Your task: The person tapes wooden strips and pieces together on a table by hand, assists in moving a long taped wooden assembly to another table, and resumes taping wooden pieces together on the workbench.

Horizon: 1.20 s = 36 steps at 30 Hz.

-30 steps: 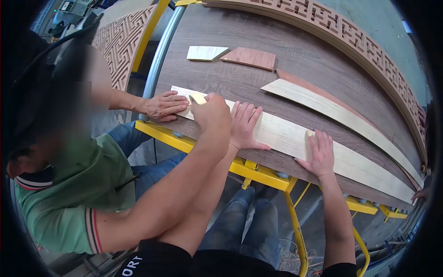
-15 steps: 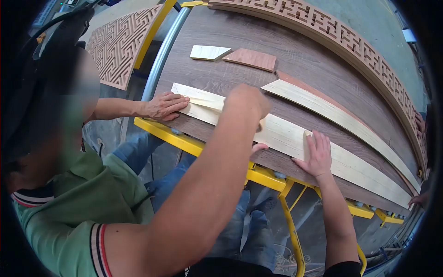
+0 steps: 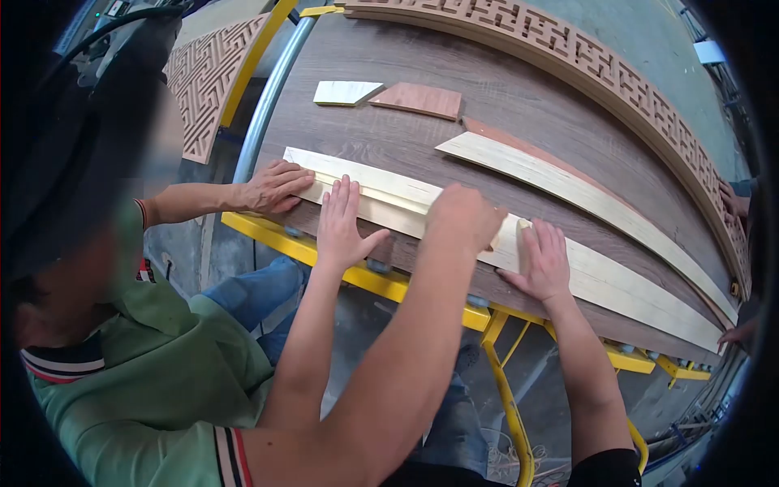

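Head view: left hand, shifted leftward, and right hand lie outspread on board.

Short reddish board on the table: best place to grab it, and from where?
Pinch the short reddish board mid-length across its two long edges, coming from above. It lies flat and both long edges look free. The ends seem worse: the slanted one sits close to the short pale board, the other near the long reddish strip.
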Available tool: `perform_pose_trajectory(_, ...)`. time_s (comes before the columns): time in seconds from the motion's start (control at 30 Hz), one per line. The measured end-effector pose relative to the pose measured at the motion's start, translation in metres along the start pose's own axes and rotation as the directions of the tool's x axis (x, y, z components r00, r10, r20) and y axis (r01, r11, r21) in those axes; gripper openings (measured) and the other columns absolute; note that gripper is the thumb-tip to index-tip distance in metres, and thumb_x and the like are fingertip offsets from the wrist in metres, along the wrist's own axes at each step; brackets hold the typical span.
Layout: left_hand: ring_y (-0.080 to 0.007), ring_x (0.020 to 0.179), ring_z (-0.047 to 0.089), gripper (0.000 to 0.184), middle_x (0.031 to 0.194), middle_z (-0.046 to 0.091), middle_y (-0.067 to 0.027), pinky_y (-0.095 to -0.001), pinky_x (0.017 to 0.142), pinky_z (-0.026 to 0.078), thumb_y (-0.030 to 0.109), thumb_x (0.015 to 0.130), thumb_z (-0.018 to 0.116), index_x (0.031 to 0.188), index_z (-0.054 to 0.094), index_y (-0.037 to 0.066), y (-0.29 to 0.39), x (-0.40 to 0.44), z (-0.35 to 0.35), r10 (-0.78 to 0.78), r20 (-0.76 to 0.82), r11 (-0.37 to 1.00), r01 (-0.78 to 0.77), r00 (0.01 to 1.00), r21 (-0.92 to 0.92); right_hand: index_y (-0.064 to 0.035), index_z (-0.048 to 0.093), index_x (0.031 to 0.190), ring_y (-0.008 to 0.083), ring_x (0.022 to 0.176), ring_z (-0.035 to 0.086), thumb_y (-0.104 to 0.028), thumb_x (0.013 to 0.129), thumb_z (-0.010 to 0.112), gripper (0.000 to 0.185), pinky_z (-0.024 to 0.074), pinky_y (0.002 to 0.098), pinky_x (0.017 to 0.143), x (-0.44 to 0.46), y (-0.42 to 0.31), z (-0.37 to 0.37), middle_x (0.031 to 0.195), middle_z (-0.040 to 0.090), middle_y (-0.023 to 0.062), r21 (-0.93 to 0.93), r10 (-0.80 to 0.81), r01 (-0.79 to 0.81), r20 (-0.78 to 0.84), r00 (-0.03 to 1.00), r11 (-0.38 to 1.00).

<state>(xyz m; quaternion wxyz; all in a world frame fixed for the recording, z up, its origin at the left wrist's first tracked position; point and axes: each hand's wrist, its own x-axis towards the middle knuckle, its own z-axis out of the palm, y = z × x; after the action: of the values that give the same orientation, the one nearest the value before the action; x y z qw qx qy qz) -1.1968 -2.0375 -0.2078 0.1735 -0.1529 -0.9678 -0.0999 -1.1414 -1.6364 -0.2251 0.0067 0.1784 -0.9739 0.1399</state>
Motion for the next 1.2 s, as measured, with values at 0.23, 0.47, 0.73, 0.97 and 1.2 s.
perform_pose_trajectory(0.23, -0.0326, 0.107, 0.066, 0.048, 0.115, 0.068, -0.0151, -0.0423, 0.092, 0.052, 0.04, 0.09, 0.061, 0.13, 0.06, 0.013, 0.094, 0.094, -0.019, 0.217, 0.691, 0.975, -0.193, 0.689, -0.113, -0.003, 0.051, 0.135, 0.043, 0.13, 0.044, -0.056, 0.068, 0.081, 0.09, 0.032, 0.0558, 0.114, -0.001, 0.0, -0.001, 0.139, 0.047, 0.0226, 0.008, 0.0, 0.0, -0.004, 1.0, 1.0)
perform_pose_trajectory(0.47, -0.0306, 0.089, 0.072, 0.023, 0.092, 0.074, -0.0116, -0.0413, 0.079, 0.055, 0.022, 0.097, 0.051, 0.116, 0.064, 0.017, 0.131, 0.126, -0.006, 0.226, 0.828, 0.974, -0.147, 0.513, -0.174, -0.0033, 0.052, 0.134, 0.0409, 0.131, 0.044, -0.057, 0.069, 0.08, 0.089, 0.0318, 0.0558, 0.114, -0.002, 0.001, -0.001, 0.138, 0.048, 0.0219, 0.007, -0.006, 0.006, -0.019, 1.0, 1.0)
perform_pose_trajectory(0.73, -0.0309, 0.088, 0.073, 0.022, 0.091, 0.074, -0.0125, -0.0408, 0.078, 0.055, 0.021, 0.097, 0.052, 0.115, 0.063, 0.018, 0.142, 0.127, -0.001, 0.263, 0.807, 0.961, -0.216, 0.529, -0.172, -0.0038, 0.051, 0.136, 0.0404, 0.131, 0.044, -0.061, 0.073, 0.077, 0.088, 0.032, 0.0556, 0.114, -0.005, 0.002, -0.001, 0.139, 0.048, 0.0209, 0.011, -0.005, 0.005, -0.021, 1.0, 1.0)
perform_pose_trajectory(0.97, -0.0343, 0.102, 0.071, 0.035, 0.106, 0.073, -0.019, -0.044, 0.088, 0.055, 0.032, 0.101, 0.049, 0.124, 0.068, 0.013, 0.213, 0.131, -0.011, -0.064, 0.888, 0.986, -0.11, 0.455, 0.127, -0.0049, 0.049, 0.14, 0.0378, 0.133, 0.045, -0.063, 0.076, 0.073, 0.09, 0.0316, 0.0535, 0.115, -0.006, 0.004, 0.0, 0.139, 0.05, 0.0201, 0.058, -0.012, 0.012, -0.014, 1.0, 0.998)
perform_pose_trajectory(1.2, -0.0315, 0.085, 0.071, 0.041, 0.096, 0.074, -0.0162, -0.0442, 0.083, 0.054, 0.038, 0.102, 0.043, 0.138, 0.057, 0.026, 0.269, 0.151, -0.014, 0.068, 0.943, 0.99, -0.142, 0.325, -0.022, -0.0052, 0.037, 0.151, 0.0393, 0.146, 0.033, -0.061, 0.07, 0.08, 0.107, 0.0206, 0.0505, 0.124, -0.053, 0.034, -0.063, 0.156, 0.035, 0.0239, 0.03, 0.006, -0.009, 0.103, 0.995, 1.0)
